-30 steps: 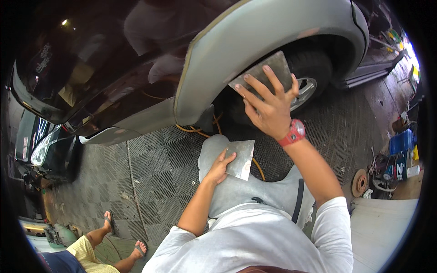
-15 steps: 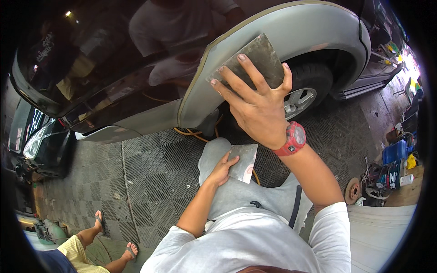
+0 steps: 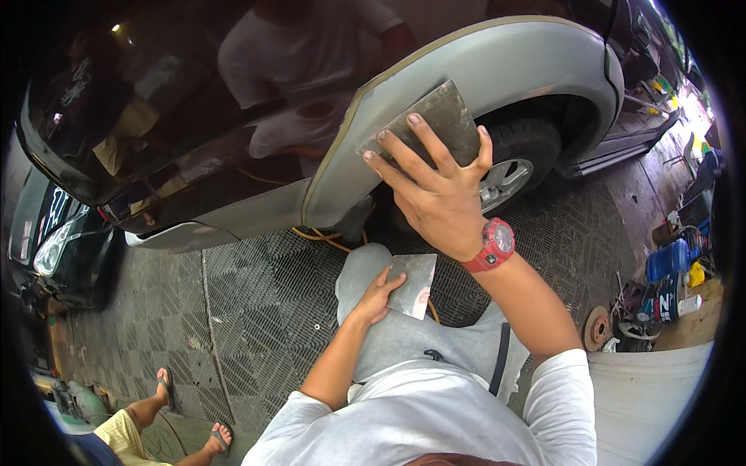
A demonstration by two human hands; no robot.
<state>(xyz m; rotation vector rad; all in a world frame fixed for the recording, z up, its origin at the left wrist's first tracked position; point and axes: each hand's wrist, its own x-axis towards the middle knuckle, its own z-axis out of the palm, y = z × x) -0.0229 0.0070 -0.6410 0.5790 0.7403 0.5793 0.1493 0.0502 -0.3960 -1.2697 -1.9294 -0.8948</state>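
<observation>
My right hand point(image 3: 443, 198), wearing a red watch point(image 3: 497, 239), presses a flat grey metal putty spreader point(image 3: 447, 116) against the grey wheel-arch trim point(image 3: 497, 66) of a dark maroon car. Its fingers are spread across the spreader's face, with the thumb at the lower right edge. Over my lap, my left hand point(image 3: 373, 297) pinches a second flat metal plate point(image 3: 416, 279), its thumb on top. Pinkish smears mark that plate's right edge. The fingers beneath it are hidden.
The car's wheel point(image 3: 513, 167) sits just right of my right hand. An orange hose point(image 3: 326, 239) runs under the car. At right are a brake disc point(image 3: 597, 329) and a blue container point(image 3: 668, 260). Another person's sandalled foot point(image 3: 221, 437) is at lower left.
The whole view has shifted slightly. My right hand and its spreader have slid a little down the trim. My left hand keeps the same grip on its plate.
</observation>
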